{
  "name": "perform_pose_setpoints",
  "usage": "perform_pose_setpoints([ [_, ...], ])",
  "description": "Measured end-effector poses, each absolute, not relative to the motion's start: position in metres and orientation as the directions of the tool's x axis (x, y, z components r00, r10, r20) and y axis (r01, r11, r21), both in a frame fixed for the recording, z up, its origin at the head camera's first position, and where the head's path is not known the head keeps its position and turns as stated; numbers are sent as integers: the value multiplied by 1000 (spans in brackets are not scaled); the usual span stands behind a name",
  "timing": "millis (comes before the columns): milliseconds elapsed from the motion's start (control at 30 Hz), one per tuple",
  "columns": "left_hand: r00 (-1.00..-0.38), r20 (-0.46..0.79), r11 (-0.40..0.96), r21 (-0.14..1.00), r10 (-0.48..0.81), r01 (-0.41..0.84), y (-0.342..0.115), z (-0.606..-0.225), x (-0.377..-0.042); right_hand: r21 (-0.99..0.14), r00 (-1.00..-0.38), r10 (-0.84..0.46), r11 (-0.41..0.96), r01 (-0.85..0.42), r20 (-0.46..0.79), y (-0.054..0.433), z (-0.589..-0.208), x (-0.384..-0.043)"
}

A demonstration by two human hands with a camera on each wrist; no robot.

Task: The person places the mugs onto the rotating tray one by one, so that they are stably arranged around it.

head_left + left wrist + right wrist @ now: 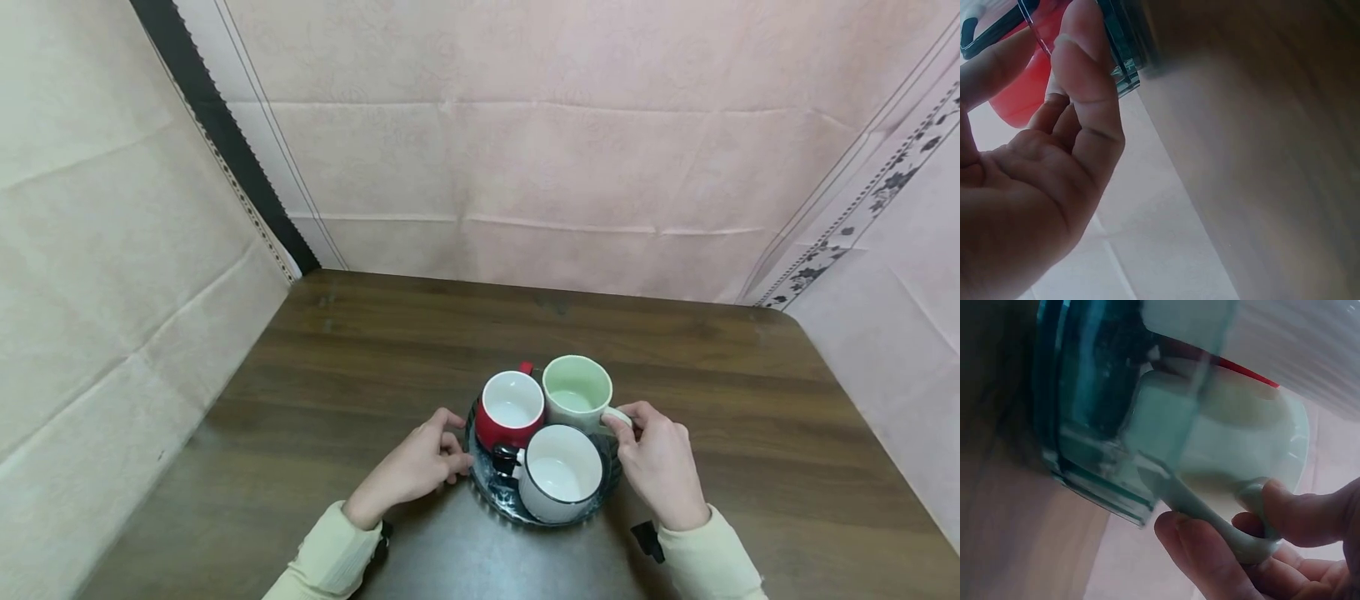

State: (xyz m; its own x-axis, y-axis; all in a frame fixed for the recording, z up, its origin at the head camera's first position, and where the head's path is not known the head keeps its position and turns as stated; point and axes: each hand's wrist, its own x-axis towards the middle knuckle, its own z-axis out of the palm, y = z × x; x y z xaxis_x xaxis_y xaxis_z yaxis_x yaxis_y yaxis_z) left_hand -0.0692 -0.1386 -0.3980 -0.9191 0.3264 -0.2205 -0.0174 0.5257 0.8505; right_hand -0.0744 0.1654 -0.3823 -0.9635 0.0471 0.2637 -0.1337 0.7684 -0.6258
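Observation:
A round bluish glass dish (508, 505) with a ridged rim bears three mugs. The red mug (504, 435), white inside, stands at its left. Nearest the person is a white mug (558, 502) with a dark rim and black-and-white handle. The pale green mug (576, 387) is at the back right. My right hand (660, 458) pinches the green mug's handle (1210, 519) between thumb and fingers. At the dish's left side my left hand (416, 467) holds the rim with bent fingers, its fingertips (1085, 69) against the glass wall.
Brown wood-grain table (360, 358) surrounds the dish on all sides. Pale cloth (562, 167) hangs behind the table's back edge, with more cloth at the left and right. A dark strap (647, 540) shows at the right wrist.

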Motion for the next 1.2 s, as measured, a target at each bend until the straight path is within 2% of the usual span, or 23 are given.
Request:
perform_pose_setpoints([
  [333, -925, -218, 536, 844, 312, -18, -139, -397, -70, -619, -981, 6, 776, -119, 196, 166, -383, -76],
  [633, -935, -197, 604, 796, 296, 24, -138, -399, -71, -590, -986, -37, 797, -126, 160, 169, -374, -70],
  [1200, -935, -173, 617, 785, 310, 59, -137, -398, -72, -654, -983, -82, 737, -171, 164, 161, -373, -57],
])
